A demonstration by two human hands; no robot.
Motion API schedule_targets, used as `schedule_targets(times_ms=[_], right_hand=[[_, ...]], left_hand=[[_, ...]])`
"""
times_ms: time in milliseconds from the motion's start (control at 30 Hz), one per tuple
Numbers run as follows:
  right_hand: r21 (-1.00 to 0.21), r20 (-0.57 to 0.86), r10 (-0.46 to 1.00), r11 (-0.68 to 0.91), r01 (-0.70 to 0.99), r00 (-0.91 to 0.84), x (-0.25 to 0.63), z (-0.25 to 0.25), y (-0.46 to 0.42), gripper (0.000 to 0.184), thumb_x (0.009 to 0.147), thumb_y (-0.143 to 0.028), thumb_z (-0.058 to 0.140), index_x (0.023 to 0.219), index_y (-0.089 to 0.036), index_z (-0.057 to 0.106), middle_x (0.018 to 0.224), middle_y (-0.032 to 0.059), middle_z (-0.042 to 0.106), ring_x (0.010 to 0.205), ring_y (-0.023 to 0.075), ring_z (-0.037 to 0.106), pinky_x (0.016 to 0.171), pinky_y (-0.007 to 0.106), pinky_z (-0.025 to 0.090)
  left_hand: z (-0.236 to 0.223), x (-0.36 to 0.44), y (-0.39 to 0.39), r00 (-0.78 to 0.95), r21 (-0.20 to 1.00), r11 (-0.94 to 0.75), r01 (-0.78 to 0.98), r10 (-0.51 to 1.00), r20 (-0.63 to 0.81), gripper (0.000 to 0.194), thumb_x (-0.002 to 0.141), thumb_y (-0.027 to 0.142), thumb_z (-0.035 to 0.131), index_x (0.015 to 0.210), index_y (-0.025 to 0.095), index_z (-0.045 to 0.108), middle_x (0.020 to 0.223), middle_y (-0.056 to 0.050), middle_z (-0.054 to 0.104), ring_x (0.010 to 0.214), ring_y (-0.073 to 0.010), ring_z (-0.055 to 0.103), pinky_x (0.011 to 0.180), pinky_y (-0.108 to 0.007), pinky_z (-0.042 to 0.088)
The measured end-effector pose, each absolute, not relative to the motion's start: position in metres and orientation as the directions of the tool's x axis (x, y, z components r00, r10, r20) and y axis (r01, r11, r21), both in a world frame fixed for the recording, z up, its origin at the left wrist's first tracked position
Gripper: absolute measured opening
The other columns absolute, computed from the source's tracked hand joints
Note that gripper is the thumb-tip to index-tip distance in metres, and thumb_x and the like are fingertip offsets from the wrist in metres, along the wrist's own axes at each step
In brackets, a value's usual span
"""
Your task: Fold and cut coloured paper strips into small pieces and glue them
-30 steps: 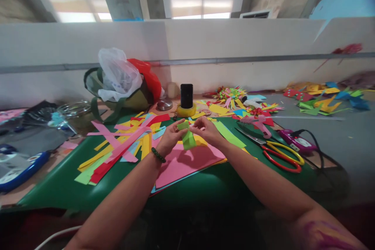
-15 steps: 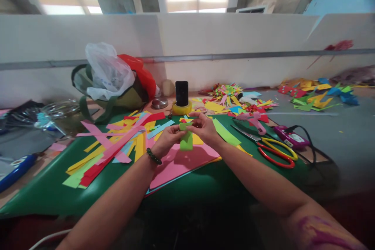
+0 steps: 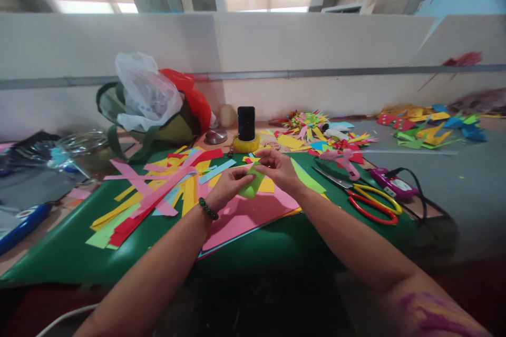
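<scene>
A small piece of light green paper (image 3: 250, 185) is pinched between my two hands, tilted, above a stack of pink sheets (image 3: 241, 221). My left hand (image 3: 228, 187) has thumb and fingers closed on its left edge. At its upper right, my right hand (image 3: 280, 171) also pinches it. Yellow paper (image 3: 268, 185) lies under and behind the hands. Just right of my right hand is a longer light green sheet (image 3: 307, 176). A heap of coloured paper strips (image 3: 158, 189) lies to the left of my left hand.
Large scissors (image 3: 367, 197) with red and yellow handles, a pink glue gun (image 3: 343, 162) and a purple device (image 3: 395, 184) with a black cable lie right. A phone (image 3: 246, 124) stands on a yellow base behind. A bag (image 3: 166, 129) sits back left, a blue-handled tool (image 3: 26, 229) far left.
The green paper has turned from hanging straight down to a slant. My right hand has shifted slightly to keep hold of it; the view has moved a little.
</scene>
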State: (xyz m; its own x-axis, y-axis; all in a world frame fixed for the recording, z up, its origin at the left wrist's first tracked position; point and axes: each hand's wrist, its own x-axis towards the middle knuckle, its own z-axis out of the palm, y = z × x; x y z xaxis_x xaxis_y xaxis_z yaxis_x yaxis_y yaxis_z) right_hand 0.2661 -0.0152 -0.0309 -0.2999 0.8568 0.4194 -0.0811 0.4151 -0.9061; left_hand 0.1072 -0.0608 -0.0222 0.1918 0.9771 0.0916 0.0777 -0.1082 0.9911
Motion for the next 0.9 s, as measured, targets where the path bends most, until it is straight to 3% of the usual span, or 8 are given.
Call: schedule_targets(times_ms=[600,900], right_hand=[[-0.897,0.43,0.844,0.44,-0.045,-0.322,0.268,-0.0288,-0.0168,0.031,0.066,-0.032,0.07,0.092,-0.019,0.059,0.065,-0.0033,0.06,0.058,0.0115,0.055,0.056,0.026,0.042],[-0.866,0.497,0.858,0.501,-0.009,-0.127,0.2712,-0.0303,-0.0093,0.029,0.065,-0.036,0.07,0.084,-0.02,0.056,0.068,-0.0028,0.056,0.064,0.0126,0.054,0.061,0.028,0.044]], left_hand=[[-0.0238,0.1082,-0.0606,0.206,0.956,-0.241,0.164,0.957,0.206,0.032,0.067,0.045,0.072,0.062,0.014,0.064,0.057,0.002,0.053,0.054,-0.0095,0.043,0.048,-0.021,0.032],[-0.0237,0.1064,-0.061,0.16,0.959,-0.221,0.179,0.968,0.193,0.029,0.063,0.041,0.076,0.066,0.015,0.064,0.06,0.003,0.055,0.055,-0.0101,0.046,0.052,-0.022,0.035]])
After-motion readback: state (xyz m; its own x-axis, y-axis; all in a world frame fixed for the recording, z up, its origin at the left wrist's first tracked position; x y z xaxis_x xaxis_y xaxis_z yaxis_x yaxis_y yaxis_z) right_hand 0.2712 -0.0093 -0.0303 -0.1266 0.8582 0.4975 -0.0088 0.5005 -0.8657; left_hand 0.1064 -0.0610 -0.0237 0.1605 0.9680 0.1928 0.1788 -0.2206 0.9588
